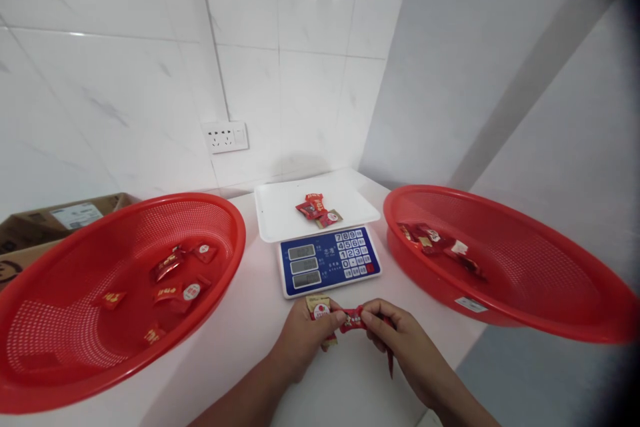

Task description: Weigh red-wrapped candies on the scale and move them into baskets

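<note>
My left hand (305, 333) is closed on a small gold-and-red snack packet (320, 310). Between both hands stretches a red snack packet (353, 319), its left end pinched by my left thumb and its right end by my right hand (393, 330). Below my right fingers pokes the dark red tip of another wrapper (390, 363), mostly hidden in the grip. Just beyond the hands stands a blue-and-white digital scale (327, 273). A few red and gold packets (316, 209) lie on its white pan (280, 207); its display digits are too faint to read.
A large red plastic basket (240, 227) with several packets stands on the left, and a similar red basket (425, 293) on the right. Behind the left one is a cardboard box (107, 203). The white table (350, 387) meets a tiled wall with a socket (226, 138).
</note>
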The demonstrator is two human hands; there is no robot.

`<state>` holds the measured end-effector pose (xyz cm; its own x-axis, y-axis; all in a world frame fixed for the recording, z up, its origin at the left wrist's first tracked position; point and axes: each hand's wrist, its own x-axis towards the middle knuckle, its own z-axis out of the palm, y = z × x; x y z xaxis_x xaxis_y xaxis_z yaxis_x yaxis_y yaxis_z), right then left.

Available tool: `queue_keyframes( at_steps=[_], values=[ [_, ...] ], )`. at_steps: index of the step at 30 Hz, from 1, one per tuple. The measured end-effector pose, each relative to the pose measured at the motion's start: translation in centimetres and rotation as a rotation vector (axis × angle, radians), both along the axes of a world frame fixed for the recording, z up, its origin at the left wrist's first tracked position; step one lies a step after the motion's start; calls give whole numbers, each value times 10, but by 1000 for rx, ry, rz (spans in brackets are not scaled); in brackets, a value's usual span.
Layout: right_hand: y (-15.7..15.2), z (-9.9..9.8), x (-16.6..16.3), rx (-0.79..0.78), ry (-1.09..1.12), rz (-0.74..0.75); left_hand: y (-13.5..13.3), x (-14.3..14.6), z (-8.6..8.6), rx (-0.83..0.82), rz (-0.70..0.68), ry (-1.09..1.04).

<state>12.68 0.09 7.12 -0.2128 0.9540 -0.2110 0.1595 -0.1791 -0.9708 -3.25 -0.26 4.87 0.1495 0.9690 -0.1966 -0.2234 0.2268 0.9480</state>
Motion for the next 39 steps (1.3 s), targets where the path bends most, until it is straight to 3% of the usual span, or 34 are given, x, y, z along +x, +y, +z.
queue_keyframes(
  at_steps=[11, 18, 24, 35, 39],
  values=[
    [1, -4, -2, -61, 96, -28, -1, 1, 2, 13, -58, -51],
    [5, -2, 5, -318, 659, -138, 4, 1, 0, -11, 123, -40],
    [9, -2, 6, -218, 691, -157, 2, 1, 0, -15, 100, -37],
    [7, -8, -4, -105, 742, -263, -4, 6, 5, 20, -181, -151],
    [6, -5, -9, -105, 780, -226, -2, 7, 4, 38, -102, -98]
  ],
)
